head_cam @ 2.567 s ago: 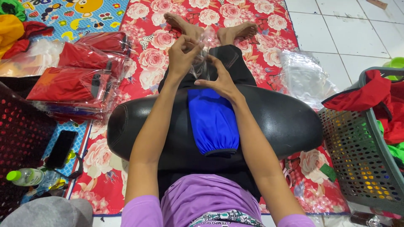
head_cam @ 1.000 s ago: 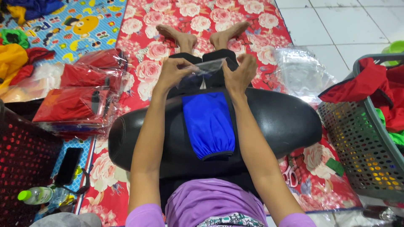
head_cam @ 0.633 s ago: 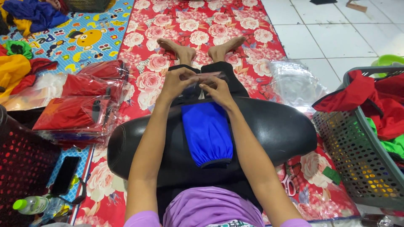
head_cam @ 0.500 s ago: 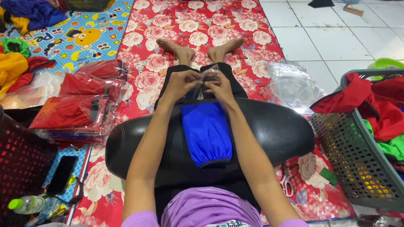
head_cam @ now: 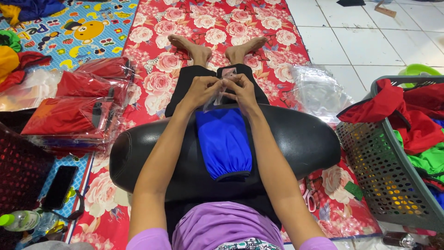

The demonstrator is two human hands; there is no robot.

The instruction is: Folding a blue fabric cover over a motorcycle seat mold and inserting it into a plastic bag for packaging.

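I saw the blue garment lying folded on the black cushion across the person's lap, its far end tucked into a clear plastic bag. Both hands met at that far end: the left hand and the right hand were pinched narrow on the bag's mouth, fingertips nearly touching each other.

To the right stood a grey perforated basket holding loose red and green clothes, some red cloth draped over its rim. Just beyond it lay a heap of empty clear bags on the floor. To the left sat a stack of red garments already in bags, and nearer me a dark red basket; I could not tell what was in it. A black phone and a plastic bottle with a green cap lay beside it.

Underneath everything was a red flowered mat, a cartoon-printed mat on the left, and white floor tiles on the right.
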